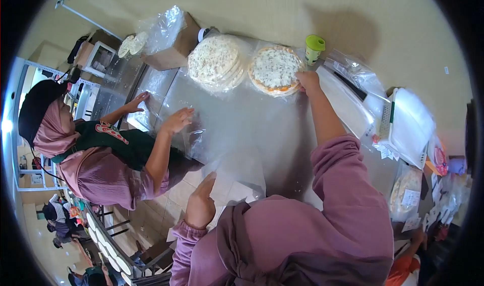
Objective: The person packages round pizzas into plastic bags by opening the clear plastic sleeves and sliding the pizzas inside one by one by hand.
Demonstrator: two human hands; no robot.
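My right hand [308, 80] reaches to the far side of the steel table, its fingers curled at the right rim of a round pizza [275, 68] with white shredded topping and an orange edge. The pizza lies on a clear plastic wrap. Close to my body, my left hand [200, 203] has its fingers together at the edge of a clear plastic sheet [237, 177], which hangs over the table's near edge. Left of the pizza is a stack of topped pizzas [216, 61] with plastic around it.
A co-worker [101, 150] stands at the left, both hands over the table [242, 119]. At the back are a cardboard box [176, 49] and a green-lidded cup [314, 49]. Plastic bags [348, 99] and a white basket [403, 127] lie to the right.
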